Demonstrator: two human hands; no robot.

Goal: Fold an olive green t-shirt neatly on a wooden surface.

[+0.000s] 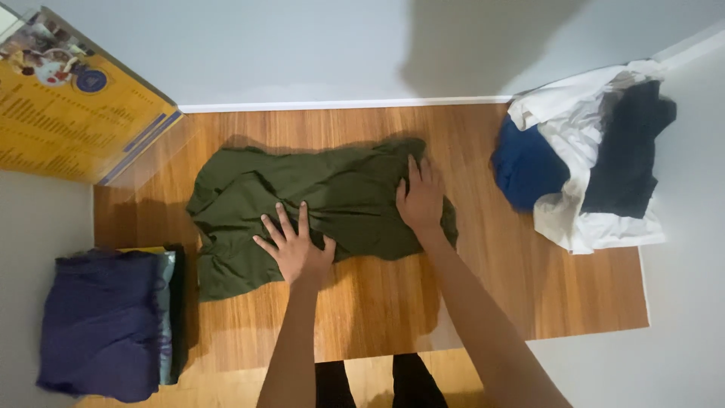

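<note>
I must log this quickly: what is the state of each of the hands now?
Left hand: open, flat on the green garment, holding nothing.
Right hand: open, flat on the same garment.

Bare forearms, dark trouser legs

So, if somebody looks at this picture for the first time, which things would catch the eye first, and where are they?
First comes the olive green garment, spread in the middle of the wooden table, with the left hand and the right hand pressed flat on it, fingers spread. Next, the loose heap of white, blue and dark clothes at the table's right end. Then the folded purple stack at the lower left and the yellow printed board leaning at the upper left.
</note>
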